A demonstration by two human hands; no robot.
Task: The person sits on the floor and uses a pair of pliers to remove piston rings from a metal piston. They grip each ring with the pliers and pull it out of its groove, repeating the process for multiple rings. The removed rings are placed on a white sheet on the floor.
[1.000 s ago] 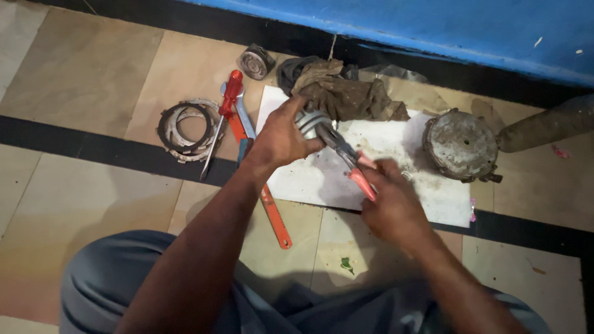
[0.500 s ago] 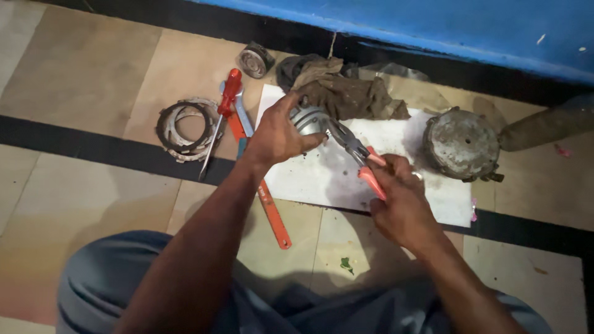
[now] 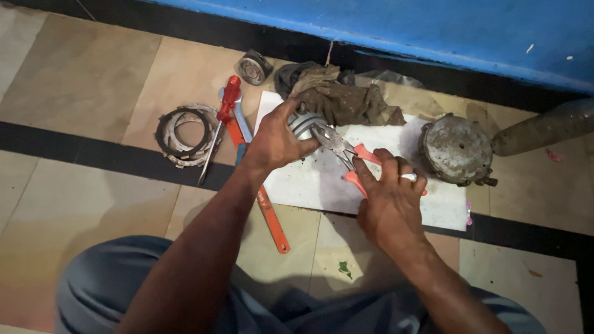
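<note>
My left hand grips a small round grey metal part, holding it over a white sheet on the floor. My right hand squeezes the orange handles of a pair of pliers. The pliers' jaws meet the metal part at its right side. A thin pale stick pokes out between my right fingers.
A red-handled screwdriver, a spanner and an orange hacksaw blade lie left of the sheet. Stacked ring plates sit further left. A dirty rag, a small round part and a grimy round housing lie near the blue wall.
The right hand has shifted slightly right and regripped the pliers' handles. The left hand keeps the metal part in about the same place.
</note>
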